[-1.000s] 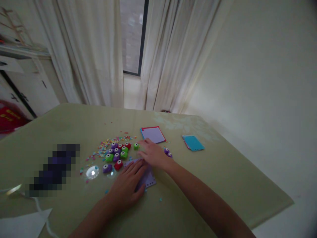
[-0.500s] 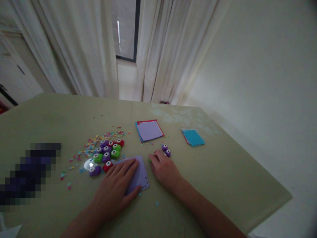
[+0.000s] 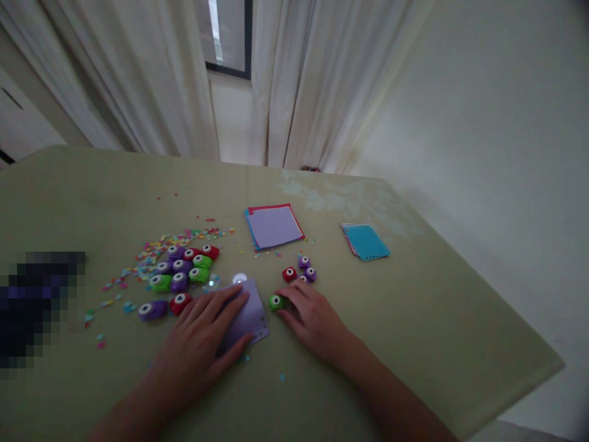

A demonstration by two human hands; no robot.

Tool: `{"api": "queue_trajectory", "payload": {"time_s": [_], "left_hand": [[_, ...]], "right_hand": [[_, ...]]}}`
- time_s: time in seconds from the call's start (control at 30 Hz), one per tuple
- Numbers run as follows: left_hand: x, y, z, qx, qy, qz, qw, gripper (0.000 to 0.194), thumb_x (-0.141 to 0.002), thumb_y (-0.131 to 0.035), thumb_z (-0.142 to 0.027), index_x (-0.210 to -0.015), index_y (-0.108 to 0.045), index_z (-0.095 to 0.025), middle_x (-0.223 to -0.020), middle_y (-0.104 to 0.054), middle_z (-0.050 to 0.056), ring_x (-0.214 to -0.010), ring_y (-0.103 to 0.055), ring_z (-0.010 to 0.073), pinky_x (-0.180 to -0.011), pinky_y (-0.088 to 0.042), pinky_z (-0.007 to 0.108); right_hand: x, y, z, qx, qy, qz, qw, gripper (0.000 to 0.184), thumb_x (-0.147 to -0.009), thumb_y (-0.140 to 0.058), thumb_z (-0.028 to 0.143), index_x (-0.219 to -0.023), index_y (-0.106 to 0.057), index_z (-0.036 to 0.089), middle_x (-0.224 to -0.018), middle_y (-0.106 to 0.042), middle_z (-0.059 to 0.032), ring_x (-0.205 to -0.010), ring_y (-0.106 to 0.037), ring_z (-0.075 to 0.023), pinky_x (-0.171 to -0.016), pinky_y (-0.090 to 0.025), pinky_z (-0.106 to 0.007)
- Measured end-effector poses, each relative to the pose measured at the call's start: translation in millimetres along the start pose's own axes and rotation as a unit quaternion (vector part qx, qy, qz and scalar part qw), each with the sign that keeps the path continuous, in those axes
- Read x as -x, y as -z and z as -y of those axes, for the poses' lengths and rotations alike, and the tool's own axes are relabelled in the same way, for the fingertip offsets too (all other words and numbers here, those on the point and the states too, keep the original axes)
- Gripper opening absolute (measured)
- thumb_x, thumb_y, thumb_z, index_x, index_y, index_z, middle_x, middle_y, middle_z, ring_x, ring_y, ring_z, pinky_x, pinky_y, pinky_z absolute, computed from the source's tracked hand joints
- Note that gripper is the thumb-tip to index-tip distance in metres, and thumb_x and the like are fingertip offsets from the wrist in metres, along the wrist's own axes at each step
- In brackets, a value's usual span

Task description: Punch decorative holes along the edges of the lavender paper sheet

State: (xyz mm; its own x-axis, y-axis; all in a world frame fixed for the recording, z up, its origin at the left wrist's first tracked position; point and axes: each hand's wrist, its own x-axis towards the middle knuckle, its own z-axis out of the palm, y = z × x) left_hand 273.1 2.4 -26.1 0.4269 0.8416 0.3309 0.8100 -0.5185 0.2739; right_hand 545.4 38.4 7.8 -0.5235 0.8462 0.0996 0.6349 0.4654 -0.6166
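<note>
Green punch (image 3: 276, 302) pinched by the right hand (image 3: 315, 312), just beside a purple card (image 3: 251, 310) on the table (image 3: 414, 344) — partly covered by the flat left hand (image 3: 197, 334), thumb splayed — other punches (image 3: 179, 282) grouped at left.

Green craft punch (image 3: 276, 302) and clustered punches (image 3: 182, 266) look glossy, smooth plastic, purple sheet (image 3: 251, 316) smooth matt paper, stacked sheets (image 3: 275, 227) and blue cards (image 3: 367, 242) also matt paper, confetti (image 3: 154, 250) dull paper bits, tablecloth (image 3: 414, 331) smooth with low sheen, curtains (image 3: 138, 73) matt cloth, wall (image 3: 488, 135) smooth matt.
</note>
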Motion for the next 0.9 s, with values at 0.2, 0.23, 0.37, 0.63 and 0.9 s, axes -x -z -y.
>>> {"api": "queue_trajectory", "payload": {"time_s": [0.2,0.23,0.37,0.63,0.9], "left_hand": [[1,2.0,0,-0.010,-0.009,0.012,1.000,0.061,-0.105,-0.059,-0.054,-0.159,-0.047,-0.027,-0.157,-0.057,0.009,-0.135,-0.058,0.0338,-0.111,-0.048,0.050],[1,2.4,-1,-0.011,-0.009,0.013,1.000,0.062,-0.105,-0.058,-0.054,-0.159,-0.047,-0.027,-0.158,-0.057,0.009,-0.136,-0.057,0.0341,-0.111,-0.048,0.051],[2,3.2,-2,-0.009,0.001,0.019,1.000,0.062,-0.105,-0.057,-0.054,-0.160,-0.046,-0.027,-0.160,-0.055,0.009,-0.139,-0.056,0.0341,-0.114,-0.046,0.050],[1,2.0,-2,-0.006,-0.001,0.016,1.000,0.061,-0.105,-0.058,-0.053,-0.159,-0.048,-0.026,-0.160,-0.056,0.009,-0.138,-0.056,0.0340,-0.113,-0.048,0.050],[1,0.9,-3,-0.010,0.001,0.010,1.000,0.060,-0.104,-0.059,-0.050,-0.158,-0.050,-0.024,-0.159,-0.056,0.011,-0.138,-0.056,0.0342,-0.114,-0.047,0.051]], "right_hand": [[-2,-7,1,-0.032,-0.016,-0.022,0.999,0.023,-0.097,-0.077,0.021,-0.119,-0.070,0.017,-0.111,-0.071,-0.0094,-0.101,-0.067,-0.0231,-0.091,-0.054,-0.034],[-2,-8,1,-0.036,-0.015,-0.023,0.999,0.023,-0.097,-0.077,0.022,-0.118,-0.070,0.017,-0.110,-0.072,-0.0091,-0.099,-0.067,-0.0227,-0.090,-0.054,-0.034],[-2,-11,2,-0.048,-0.015,-0.031,0.998,0.023,-0.097,-0.078,0.027,-0.118,-0.070,0.018,-0.107,-0.073,-0.0078,-0.090,-0.067,-0.0206,-0.084,-0.053,-0.032],[-2,-11,1,-0.064,-0.014,-0.043,0.997,0.023,-0.094,-0.078,0.025,-0.114,-0.069,0.020,-0.099,-0.072,-0.0047,-0.081,-0.063,-0.0185,-0.074,-0.048,-0.029],[-2,-11,2,-0.067,-0.014,-0.042,0.997,0.022,-0.090,-0.076,0.020,-0.111,-0.067,0.020,-0.098,-0.070,-0.0039,-0.082,-0.061,-0.0185,-0.076,-0.047,-0.029]]}}
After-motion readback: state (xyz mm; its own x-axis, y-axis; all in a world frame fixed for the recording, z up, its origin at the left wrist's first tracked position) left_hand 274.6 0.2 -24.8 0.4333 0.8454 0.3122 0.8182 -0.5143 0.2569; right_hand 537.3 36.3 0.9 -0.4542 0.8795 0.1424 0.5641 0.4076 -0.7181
